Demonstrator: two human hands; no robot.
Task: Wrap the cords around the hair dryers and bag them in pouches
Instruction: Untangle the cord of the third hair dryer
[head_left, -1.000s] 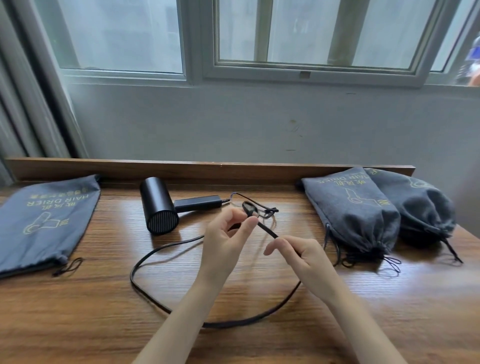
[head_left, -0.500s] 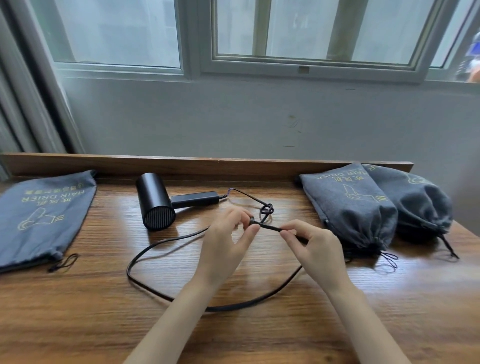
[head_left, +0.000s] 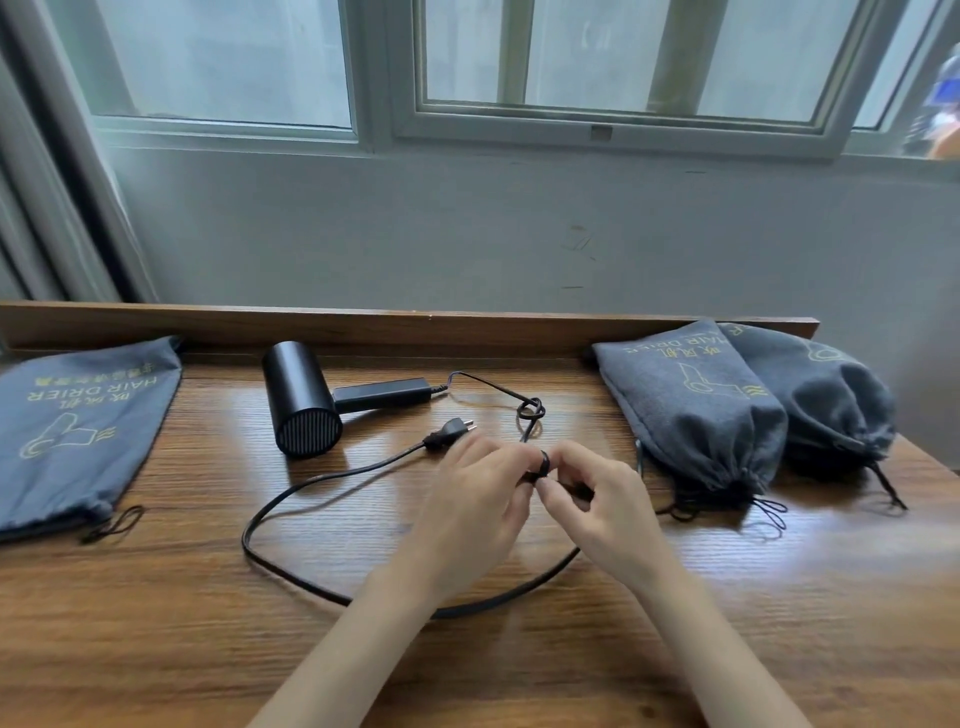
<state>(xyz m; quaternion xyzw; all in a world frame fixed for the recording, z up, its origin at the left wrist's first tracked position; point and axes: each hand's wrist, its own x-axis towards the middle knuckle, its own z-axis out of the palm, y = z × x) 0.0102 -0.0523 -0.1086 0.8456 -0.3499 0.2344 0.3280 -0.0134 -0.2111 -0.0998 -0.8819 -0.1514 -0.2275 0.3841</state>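
Observation:
A black hair dryer (head_left: 301, 402) lies on its side on the wooden table (head_left: 156, 623), its handle pointing right. Its black cord (head_left: 291, 491) runs from the handle through a small knot (head_left: 531, 409), passes between my hands, and loops wide toward me. The plug (head_left: 451, 431) lies just left of my fingers. My left hand (head_left: 478, 512) and my right hand (head_left: 597, 506) meet at the table's middle, both pinching a small bend of the cord between fingertips. A flat grey pouch (head_left: 78, 431) lies at the far left.
Two filled grey drawstring pouches (head_left: 691, 410) (head_left: 826, 400) rest at the back right against a raised wooden ledge (head_left: 415, 325). Their drawstrings (head_left: 769, 512) trail toward me. A wall and window stand behind the table.
My hands dropped lower and came together, bending the cord into a small loop between them. The plug end now lies exposed on the table left of my fingers.

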